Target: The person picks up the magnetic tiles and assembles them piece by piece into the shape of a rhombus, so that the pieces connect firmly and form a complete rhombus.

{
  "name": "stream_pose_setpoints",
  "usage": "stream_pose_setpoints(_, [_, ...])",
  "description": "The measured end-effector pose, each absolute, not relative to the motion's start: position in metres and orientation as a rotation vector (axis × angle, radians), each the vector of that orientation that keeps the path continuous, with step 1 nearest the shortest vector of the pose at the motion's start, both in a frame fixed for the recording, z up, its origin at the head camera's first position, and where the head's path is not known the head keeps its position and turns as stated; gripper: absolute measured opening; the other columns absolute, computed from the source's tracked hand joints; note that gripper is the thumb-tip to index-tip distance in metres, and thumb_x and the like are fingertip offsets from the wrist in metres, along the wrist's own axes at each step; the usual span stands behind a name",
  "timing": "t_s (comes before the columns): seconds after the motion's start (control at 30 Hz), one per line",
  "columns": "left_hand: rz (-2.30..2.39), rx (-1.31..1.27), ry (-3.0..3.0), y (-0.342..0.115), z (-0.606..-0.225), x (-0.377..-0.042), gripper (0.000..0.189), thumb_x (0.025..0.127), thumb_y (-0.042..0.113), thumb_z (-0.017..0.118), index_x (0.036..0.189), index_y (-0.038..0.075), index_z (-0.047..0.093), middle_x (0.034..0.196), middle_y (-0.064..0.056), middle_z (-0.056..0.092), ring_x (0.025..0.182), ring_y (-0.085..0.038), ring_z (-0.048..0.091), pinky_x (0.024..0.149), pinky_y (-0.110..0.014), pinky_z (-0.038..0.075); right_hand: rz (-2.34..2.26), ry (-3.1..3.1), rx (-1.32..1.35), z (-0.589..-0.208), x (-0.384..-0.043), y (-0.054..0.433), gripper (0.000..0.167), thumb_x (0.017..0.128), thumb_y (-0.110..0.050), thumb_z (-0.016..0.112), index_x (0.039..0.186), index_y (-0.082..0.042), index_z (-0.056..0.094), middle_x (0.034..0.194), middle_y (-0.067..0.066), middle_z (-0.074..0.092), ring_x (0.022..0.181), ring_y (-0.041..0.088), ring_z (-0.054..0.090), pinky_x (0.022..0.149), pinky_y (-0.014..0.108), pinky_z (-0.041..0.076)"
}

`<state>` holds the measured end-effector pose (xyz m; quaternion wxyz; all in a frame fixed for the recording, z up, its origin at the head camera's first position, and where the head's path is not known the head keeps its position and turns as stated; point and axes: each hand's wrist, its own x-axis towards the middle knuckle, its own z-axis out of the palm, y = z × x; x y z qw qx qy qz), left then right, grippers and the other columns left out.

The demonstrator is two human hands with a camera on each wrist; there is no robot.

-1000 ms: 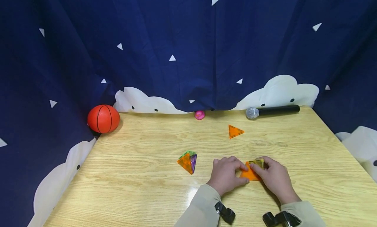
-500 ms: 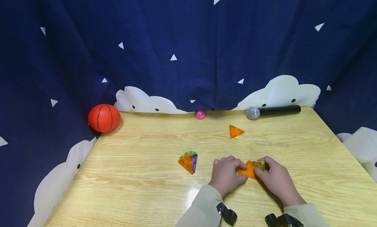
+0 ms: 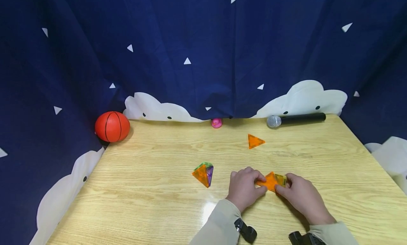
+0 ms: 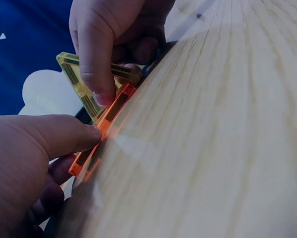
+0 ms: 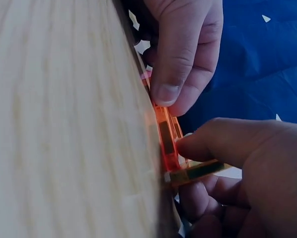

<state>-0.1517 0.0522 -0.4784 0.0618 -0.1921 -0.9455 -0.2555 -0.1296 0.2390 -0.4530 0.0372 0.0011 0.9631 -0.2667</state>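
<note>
Low over the table, the left hand pinches an orange triangular magnetic tile between thumb and fingers. A yellow triangular tile meets its right side, held by the thumb and fingers of the right hand. In the left wrist view the yellow tile rises at an angle from the orange tile, whose edge is at the tabletop. From the right wrist, the yellow tile's edge touches the orange one's end. Fingers hide parts of both tiles.
Left of the hands stands a small pyramid of orange, green and purple tiles. A loose orange triangle lies beyond them. Along the back are a red ball, a pink duck and a microphone, before a blue curtain.
The orange tile has turned in the hands, and less of the yellow tile shows. My right hand has shifted slightly nearer to me, while the left has hardly moved.
</note>
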Motion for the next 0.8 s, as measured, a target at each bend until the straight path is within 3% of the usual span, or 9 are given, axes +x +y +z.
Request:
stream_pose_setpoints(0.13, [-0.77, -0.601, -2.86, 0.052, -0.479, -0.151, 0.018, 0.084, 0.043, 0.079, 0.1, 0.039, 0.074, 0.097, 0.024, 0.061, 0.09, 0.002, 0.057, 0.078, -0.025, 0.033, -0.82, 2.968, 0.008, -0.455, -0.129, 0.241, 0.034, 0.087, -0.033, 0.071, 0.074, -0.01, 0.049, 0.062, 0.0, 0.041, 0.055, 0.017, 0.039, 0.054, 0.03, 0.028])
stream_pose_setpoints(0.4, [-0.651, -0.641, -2.884, 0.052, -0.478, -0.15, 0.045, 0.078, 0.057, 0.079, 0.119, 0.04, 0.07, 0.103, 0.02, 0.059, 0.09, 0.0, 0.055, 0.074, -0.024, 0.029, -0.954, 2.996, -0.037, -0.458, -0.128, 0.233, 0.027, 0.088, -0.027, 0.075, 0.091, -0.004, 0.063, 0.066, -0.001, 0.053, 0.06, 0.016, 0.047, 0.056, 0.029, 0.037])
stream_pose_setpoints(0.8, [-0.603, -0.627, -2.902, 0.057, -0.478, -0.148, 0.08, 0.071, 0.059, 0.082, 0.14, 0.029, 0.055, 0.126, 0.014, 0.059, 0.105, -0.007, 0.056, 0.076, -0.026, 0.028, -1.08, 2.966, -0.158, -0.46, -0.122, 0.222, 0.023, 0.084, -0.023, 0.081, 0.085, -0.012, 0.06, 0.071, -0.004, 0.054, 0.063, 0.012, 0.046, 0.058, 0.026, 0.037])
